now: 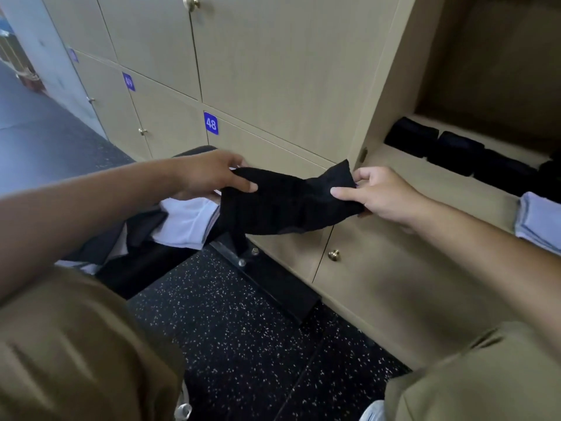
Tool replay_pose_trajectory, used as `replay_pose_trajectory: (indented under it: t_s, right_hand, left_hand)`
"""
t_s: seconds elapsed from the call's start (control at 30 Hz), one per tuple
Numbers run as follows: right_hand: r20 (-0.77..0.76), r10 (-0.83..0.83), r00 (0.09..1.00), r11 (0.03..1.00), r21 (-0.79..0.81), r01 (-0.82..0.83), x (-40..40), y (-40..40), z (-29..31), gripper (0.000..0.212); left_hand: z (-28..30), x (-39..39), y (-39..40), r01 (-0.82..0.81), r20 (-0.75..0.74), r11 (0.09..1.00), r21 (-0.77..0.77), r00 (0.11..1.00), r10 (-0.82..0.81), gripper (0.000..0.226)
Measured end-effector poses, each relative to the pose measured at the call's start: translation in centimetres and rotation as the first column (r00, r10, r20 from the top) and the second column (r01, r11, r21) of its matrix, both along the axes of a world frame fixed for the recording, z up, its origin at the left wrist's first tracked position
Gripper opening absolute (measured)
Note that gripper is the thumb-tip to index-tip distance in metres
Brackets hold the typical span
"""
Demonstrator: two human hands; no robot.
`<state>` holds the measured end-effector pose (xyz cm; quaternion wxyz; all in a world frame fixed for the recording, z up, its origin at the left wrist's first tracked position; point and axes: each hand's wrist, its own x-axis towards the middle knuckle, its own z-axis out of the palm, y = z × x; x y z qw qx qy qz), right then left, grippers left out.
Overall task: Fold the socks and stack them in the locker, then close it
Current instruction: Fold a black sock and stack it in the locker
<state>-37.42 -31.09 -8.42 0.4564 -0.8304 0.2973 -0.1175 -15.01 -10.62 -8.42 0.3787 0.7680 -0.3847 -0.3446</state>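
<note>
The left hand [209,174] and right hand [373,192] each pinch an end of the black sock [285,202], stretched level between them; the open locker [440,177] lies nearer the right hand.

Black sock [285,202] matt knit cloth; locker [273,71] matt wood-look; knob [334,254] shiny brass.

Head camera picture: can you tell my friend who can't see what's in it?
Two hands, left hand and right hand, pinch a black sock stretched between them. To the right, the open locker holds folded black socks in a row.
</note>
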Motion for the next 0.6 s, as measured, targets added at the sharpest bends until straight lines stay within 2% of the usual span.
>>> replay_pose_trajectory:
  t_s: [0.03,0.13,0.27,0.33,0.4,0.47,0.6]
  right_hand:
    - [-0.019,-0.013,1.0,1.0,-0.018,0.013,0.1,0.0,-0.2,0.018]
    - [-0.019,-0.065,0.998,0.995,-0.07,0.064,0.3,-0.1,-0.4,0.021]
    - [0.061,-0.112,0.992,0.985,-0.128,0.119,0.3,0.1,0.3,0.022]
    - [0.122,-0.109,0.987,0.981,-0.147,0.127,0.4,0.6,0.9,0.017]
    - [0.163,-0.093,0.982,0.982,-0.146,0.117,0.6,1.2,1.5,0.013]
    - [0.189,-0.075,0.979,0.987,-0.127,0.1,0.8,1.7,1.8,0.02]
    - [0.208,-0.054,0.977,0.993,-0.093,0.074,1.2,2.3,1.9,0.024]
  left_hand:
    - [0.0,-0.1,-0.1,-0.039,-0.031,0.999,-0.01,0.999,0.039,0.011]
    - [0.3,-0.6,-0.7,-0.186,-0.156,0.982,-0.02,0.971,0.181,0.038]
    - [0.9,-1.4,-1.7,-0.286,-0.31,0.955,-0.084,0.918,0.247,0.044]
    - [1.0,-1.9,-2.4,-0.315,-0.319,0.941,-0.121,0.911,0.263,0.049]
    - [1.2,-2.6,-3.2,-0.337,-0.294,0.929,-0.156,0.913,0.282,0.044]
    - [1.4,-3.6,-4.0,-0.339,-0.273,0.919,-0.2,0.92,0.28,0.028]
    - [1.5,-5.4,-5.5,-0.309,-0.266,0.919,-0.243,0.933,0.244,0.031]
